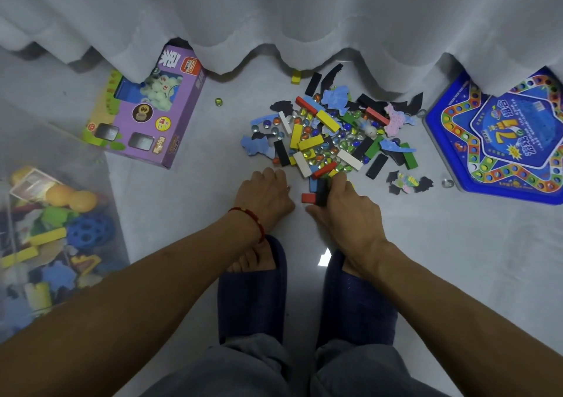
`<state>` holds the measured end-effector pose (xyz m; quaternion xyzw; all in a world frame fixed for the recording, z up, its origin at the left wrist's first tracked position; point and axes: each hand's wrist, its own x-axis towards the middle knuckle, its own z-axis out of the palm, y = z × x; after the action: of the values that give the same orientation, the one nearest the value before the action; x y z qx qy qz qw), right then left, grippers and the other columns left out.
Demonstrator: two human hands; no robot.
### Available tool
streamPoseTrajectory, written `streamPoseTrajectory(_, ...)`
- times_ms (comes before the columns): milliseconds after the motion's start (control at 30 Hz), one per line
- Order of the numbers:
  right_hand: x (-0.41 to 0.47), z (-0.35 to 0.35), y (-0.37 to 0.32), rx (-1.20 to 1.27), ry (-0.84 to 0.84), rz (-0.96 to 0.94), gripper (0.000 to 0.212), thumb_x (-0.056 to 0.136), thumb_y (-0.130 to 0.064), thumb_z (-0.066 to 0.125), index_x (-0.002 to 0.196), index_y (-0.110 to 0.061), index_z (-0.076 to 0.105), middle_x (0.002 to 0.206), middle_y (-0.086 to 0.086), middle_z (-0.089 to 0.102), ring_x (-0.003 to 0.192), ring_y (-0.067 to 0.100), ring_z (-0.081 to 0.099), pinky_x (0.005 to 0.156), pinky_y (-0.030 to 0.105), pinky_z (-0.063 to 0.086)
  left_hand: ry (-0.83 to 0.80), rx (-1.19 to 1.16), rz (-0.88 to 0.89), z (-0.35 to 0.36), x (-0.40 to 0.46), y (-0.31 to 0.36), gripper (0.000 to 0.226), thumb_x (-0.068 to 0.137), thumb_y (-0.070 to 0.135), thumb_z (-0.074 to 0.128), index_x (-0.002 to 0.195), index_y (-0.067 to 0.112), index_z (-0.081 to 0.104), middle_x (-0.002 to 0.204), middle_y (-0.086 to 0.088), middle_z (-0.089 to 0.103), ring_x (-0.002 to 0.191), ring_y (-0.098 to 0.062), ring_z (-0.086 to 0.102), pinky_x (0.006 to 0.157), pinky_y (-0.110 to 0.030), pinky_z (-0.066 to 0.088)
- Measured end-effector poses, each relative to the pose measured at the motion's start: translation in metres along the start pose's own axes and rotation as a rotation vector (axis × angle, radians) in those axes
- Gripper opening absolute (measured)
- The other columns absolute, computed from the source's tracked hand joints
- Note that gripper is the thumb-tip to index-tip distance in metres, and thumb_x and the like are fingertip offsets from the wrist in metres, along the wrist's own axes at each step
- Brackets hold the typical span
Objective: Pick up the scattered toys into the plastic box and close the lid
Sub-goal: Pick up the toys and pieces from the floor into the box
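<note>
Plastic box (18,180) lidless, part-filled with toys, left hand (264,195) seemingly empty, right hand (341,205) gripping black block (321,192)

"象" on purple box (146,113)

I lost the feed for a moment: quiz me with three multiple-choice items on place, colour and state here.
1. Where is the clear plastic box? A far left of the floor B beside the blue star-pattern game board C behind the curtain
2. What colour is the cord bracelet on the left wrist? A green B red C white
3. What is the right hand doing? A lying flat on the floor B resting on a slipper C holding a black wooden block

Key: 1 A, it stands at the left edge with toys inside; 2 B, a red cord circles the wrist; 3 C, its fingers curl round the block at the pile's near edge.
</note>
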<state>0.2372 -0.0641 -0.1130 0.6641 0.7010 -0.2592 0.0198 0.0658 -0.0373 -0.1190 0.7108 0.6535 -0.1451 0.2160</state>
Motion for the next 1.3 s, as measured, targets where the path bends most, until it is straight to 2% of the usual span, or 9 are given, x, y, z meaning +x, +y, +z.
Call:
streamPoseTrajectory(200, 0.003, 0.011, 0.006, -0.135, 0.059, -0.106, 0.055, 0.095, -0.059, 0.049, 0.129, -0.018, 0.037, 0.120, 0.007, 0.062, 0.087, 0.028, 0.067, 0.071, 0.042, 0.056, -0.022, -0.890, -0.084, -0.002, -0.023, -0.002, 0.025, 0.101, 0.026, 0.034, 0.077, 0.023, 0.042, 0.072, 0.004, 0.043, 0.061, -0.010, 0.038, 0.057, -0.027, 0.030)
streamPoseTrajectory(267, 0.003, 0.013, 0.007, -0.177, 0.070, -0.146, 0.051, 0.099, -0.057, 0.041, 0.132, -0.018, 0.038, 0.119, 0.007, 0.062, 0.083, 0.027, 0.068, 0.067, 0.041, 0.056, -0.152, -1.370, -0.250, -0.004, -0.031, -0.003, 0.025, 0.096, 0.027, 0.031, 0.078, 0.019, 0.046, 0.070, -0.001, 0.046, 0.058, -0.014, 0.039, 0.053, -0.028, 0.034)
streamPoseTrajectory(367, 0.005, 0.015, 0.006, -0.244, 0.047, -0.195, 0.043, 0.103, -0.050, 0.034, 0.131, -0.019, 0.040, 0.117, 0.008, 0.062, 0.078, 0.026, 0.068, 0.065, 0.040, 0.057, -0.319, -1.790, -0.221, -0.005, -0.040, -0.011, 0.021, 0.086, 0.025, 0.030, 0.081, 0.013, 0.047, 0.071, -0.009, 0.044, 0.056, -0.018, 0.038, 0.051, -0.028, 0.034)
streamPoseTrajectory(533, -0.008, 0.000, 0.009, -0.126, -0.006, -0.232, 0.032, 0.104, -0.048, 0.031, 0.118, -0.022, 0.042, 0.102, 0.002, 0.063, 0.071, 0.023, 0.063, 0.065, 0.042, 0.056, -0.381, -1.967, -0.050, -0.013, -0.052, -0.016, 0.025, 0.076, 0.022, 0.029, 0.081, 0.006, 0.047, 0.077, -0.014, 0.040, 0.062, -0.024, 0.036, 0.056, -0.032, 0.033)
streamPoseTrajectory(767, -0.050, -0.110, -0.012, 0.566, -0.337, -0.104, 0.028, 0.099, -0.041, 0.049, 0.094, -0.014, 0.055, 0.074, 0.005, 0.064, 0.057, 0.012, 0.056, 0.053, 0.026, 0.046, -0.224, -2.140, -0.230, -0.069, -0.114, -0.008, 0.037, 0.088, 0.040, 0.041, 0.080, 0.009, 0.057, 0.076, -0.011, 0.050, 0.061, -0.020, 0.043, 0.059, -0.030, 0.034)
streamPoseTrajectory(967, -0.089, -0.213, -0.139, 0.566, -0.623, -0.162, 0.035, 0.098, -0.031, 0.052, 0.083, 0.000, 0.055, 0.060, 0.013, 0.058, 0.042, 0.018, 0.041, 0.042, 0.024, 0.028, 0.104, -2.363, -0.347, -0.131, -0.238, -0.052, 0.049, 0.094, 0.042, 0.040, 0.106, -0.001, 0.061, 0.094, -0.023, 0.063, 0.085, -0.036, 0.058, 0.077, -0.041, 0.054)
streamPoseTrajectory(1100, -0.112, -0.200, -0.231, 0.637, -0.814, -0.120, 0.030, 0.100, -0.037, 0.044, 0.094, -0.008, 0.048, 0.072, 0.016, 0.060, 0.049, 0.017, 0.039, 0.035, 0.022, 0.028, 0.527, -2.279, -0.470, -0.138, -0.312, -0.115, 0.040, 0.098, 0.035, 0.036, 0.103, 0.002, 0.057, 0.091, -0.019, 0.058, 0.083, -0.030, 0.055, 0.075, -0.040, 0.051)
streamPoseTrajectory(1167, -0.120, -0.175, -0.282, 0.681, -0.856, -0.150, 0.028, 0.101, -0.037, 0.046, 0.097, -0.008, 0.047, 0.075, 0.014, 0.062, 0.050, 0.016, 0.044, 0.034, 0.020, 0.032, 0.690, -2.253, -0.536, -0.135, -0.343, -0.150, 0.042, 0.098, 0.038, 0.036, 0.099, 0.003, 0.058, 0.091, -0.015, 0.059, 0.079, -0.025, 0.059, 0.072, -0.036, 0.053)
streamPoseTrajectory(1300, -0.131, -0.130, -0.371, 0.875, -0.836, -0.125, 0.021, 0.098, -0.026, 0.048, 0.098, -0.007, 0.056, 0.077, 0.012, 0.062, 0.056, 0.016, 0.055, 0.047, 0.022, 0.051, 0.816, -2.233, -0.639, -0.126, -0.368, -0.195, 0.047, 0.094, 0.031, 0.046, 0.128, -0.001, 0.050, 0.120, -0.017, 0.055, 0.109, -0.029, 0.052, 0.103, -0.045, 0.044)
